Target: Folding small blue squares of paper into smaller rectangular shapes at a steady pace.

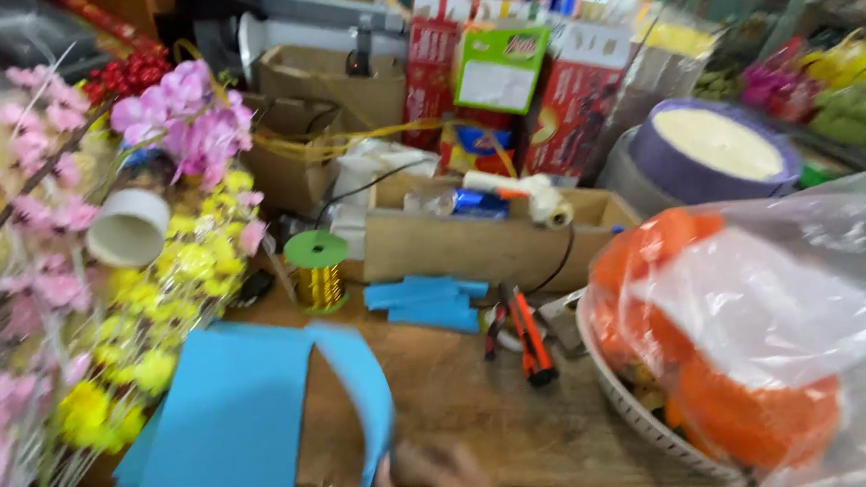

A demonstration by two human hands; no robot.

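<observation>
At the bottom edge we see a blurred hand (437, 479) pinching the end of a curling blue paper strip (361, 383), though we cannot tell which hand it is or how the other one stands. The strip arches up from a blue sheet (229, 421) lying flat on the wooden tabletop (483, 401), just beside pink and yellow artificial flowers (145, 291). Farther back we note a gold wire spool (317, 271), small blue paper pieces (425, 302), orange-handled pliers (531, 336) and a white basket (622, 392) holding bagged orange material.
</observation>
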